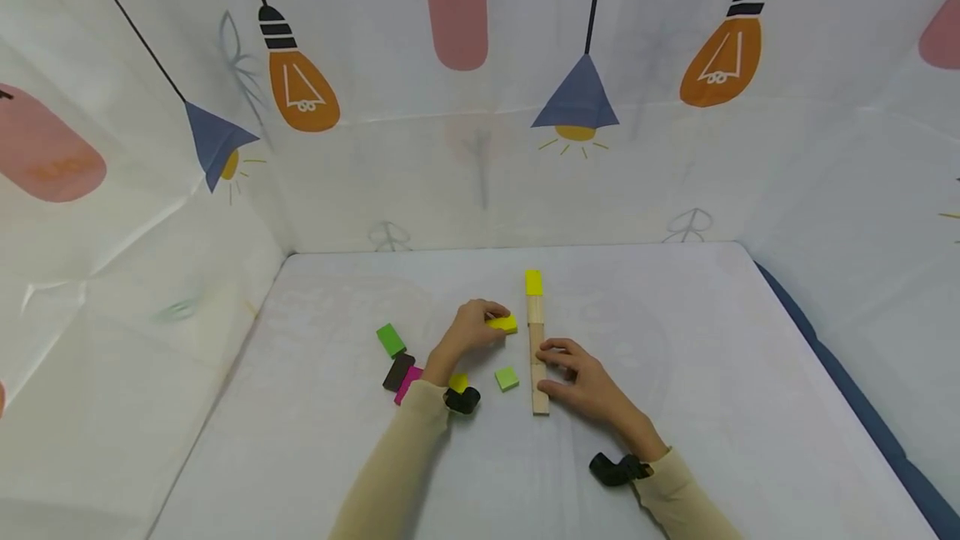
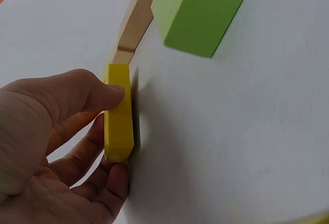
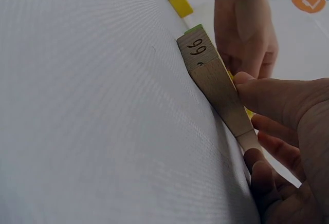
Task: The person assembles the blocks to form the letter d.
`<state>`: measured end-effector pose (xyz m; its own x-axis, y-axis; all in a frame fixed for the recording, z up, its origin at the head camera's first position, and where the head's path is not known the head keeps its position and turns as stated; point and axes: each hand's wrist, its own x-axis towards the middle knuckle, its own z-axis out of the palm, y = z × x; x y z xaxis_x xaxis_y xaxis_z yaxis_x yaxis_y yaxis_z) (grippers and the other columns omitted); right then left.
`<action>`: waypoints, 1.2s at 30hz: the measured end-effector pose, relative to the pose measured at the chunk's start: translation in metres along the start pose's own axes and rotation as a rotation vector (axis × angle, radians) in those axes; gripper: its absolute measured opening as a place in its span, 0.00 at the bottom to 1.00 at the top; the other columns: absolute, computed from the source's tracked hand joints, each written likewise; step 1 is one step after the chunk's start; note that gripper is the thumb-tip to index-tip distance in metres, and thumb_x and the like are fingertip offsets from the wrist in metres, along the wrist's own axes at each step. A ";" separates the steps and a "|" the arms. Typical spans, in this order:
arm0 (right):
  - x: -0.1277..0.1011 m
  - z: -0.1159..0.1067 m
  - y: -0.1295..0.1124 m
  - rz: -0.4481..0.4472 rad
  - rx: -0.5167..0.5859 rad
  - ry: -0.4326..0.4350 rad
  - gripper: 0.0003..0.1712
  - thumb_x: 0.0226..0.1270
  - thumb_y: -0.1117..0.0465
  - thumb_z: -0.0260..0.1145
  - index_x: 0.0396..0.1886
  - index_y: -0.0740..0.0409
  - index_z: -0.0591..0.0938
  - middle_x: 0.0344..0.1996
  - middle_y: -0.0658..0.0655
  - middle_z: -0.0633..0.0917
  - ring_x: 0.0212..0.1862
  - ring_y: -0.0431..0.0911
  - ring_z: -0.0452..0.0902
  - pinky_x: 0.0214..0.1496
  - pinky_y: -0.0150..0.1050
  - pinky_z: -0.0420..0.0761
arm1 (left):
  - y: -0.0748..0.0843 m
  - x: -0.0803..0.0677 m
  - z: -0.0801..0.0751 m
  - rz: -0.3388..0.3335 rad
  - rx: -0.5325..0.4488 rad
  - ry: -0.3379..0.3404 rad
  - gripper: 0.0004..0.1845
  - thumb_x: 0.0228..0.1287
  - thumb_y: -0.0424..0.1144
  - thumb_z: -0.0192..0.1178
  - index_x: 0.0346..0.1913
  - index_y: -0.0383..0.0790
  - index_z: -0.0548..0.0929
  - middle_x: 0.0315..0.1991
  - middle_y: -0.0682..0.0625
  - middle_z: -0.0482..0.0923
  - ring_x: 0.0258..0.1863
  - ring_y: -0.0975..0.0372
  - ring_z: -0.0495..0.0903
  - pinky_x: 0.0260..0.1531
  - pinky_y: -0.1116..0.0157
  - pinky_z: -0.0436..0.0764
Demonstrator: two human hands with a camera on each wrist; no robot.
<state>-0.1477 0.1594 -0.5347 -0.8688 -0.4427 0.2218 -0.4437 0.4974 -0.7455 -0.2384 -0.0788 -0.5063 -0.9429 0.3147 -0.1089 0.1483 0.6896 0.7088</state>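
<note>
Yellow block (image 1: 504, 324) pinched in the left hand (image 1: 472, 325), just left of a long wooden row (image 1: 539, 397) on the white desk (image 1: 675, 315), with a small gap between in the head view. Easy to see the grip from the left wrist: thumb pressed on one face, fingers tucked around the other side. Hard to tell whether touching the desk or lifted a bit.

Right hand (image 1: 585, 377) on the other side of the row, relaxed and softly bent, with thumb and fingertips touching the plain wood. From the right wrist, dark marks on the near end of the wood, like two sixes, too small to make out from the head view.

At the far tip of the row, seen best from the head, another yellow block (image 1: 533, 282). Off to the left, a bright green block (image 1: 391, 340), a dark block (image 1: 398, 372) and a pink block (image 1: 408, 384), bunched close together. Next to the left wrist, a partly covered yellow piece (image 1: 459, 382). Between there and the row, a light green block (image 1: 507, 379), little from the head but big and close from the left wrist.
</note>
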 end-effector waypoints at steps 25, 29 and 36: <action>-0.001 0.001 0.002 0.017 -0.002 0.001 0.29 0.58 0.49 0.72 0.58 0.54 0.81 0.60 0.51 0.75 0.55 0.45 0.74 0.49 0.37 0.76 | 0.015 0.014 0.005 -0.007 0.072 -0.095 0.19 0.54 0.33 0.67 0.52 0.45 0.85 0.49 0.50 0.82 0.50 0.58 0.76 0.56 0.58 0.75; -0.001 0.001 0.003 0.010 -0.002 0.008 0.28 0.57 0.50 0.73 0.57 0.53 0.81 0.59 0.51 0.75 0.55 0.44 0.74 0.48 0.36 0.76 | 0.016 0.015 0.005 -0.012 0.066 -0.102 0.19 0.54 0.33 0.68 0.52 0.45 0.85 0.50 0.50 0.82 0.51 0.59 0.76 0.56 0.58 0.75; 0.000 0.001 0.003 0.019 0.017 -0.001 0.28 0.57 0.49 0.72 0.57 0.53 0.81 0.60 0.51 0.75 0.54 0.44 0.74 0.47 0.35 0.76 | 0.017 0.016 0.005 -0.021 0.060 -0.112 0.20 0.54 0.34 0.68 0.52 0.45 0.85 0.51 0.50 0.82 0.52 0.59 0.77 0.57 0.58 0.75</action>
<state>-0.1488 0.1606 -0.5378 -0.8767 -0.4341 0.2071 -0.4235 0.4925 -0.7603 -0.2494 -0.0585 -0.4997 -0.9073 0.3685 -0.2025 0.1498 0.7333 0.6632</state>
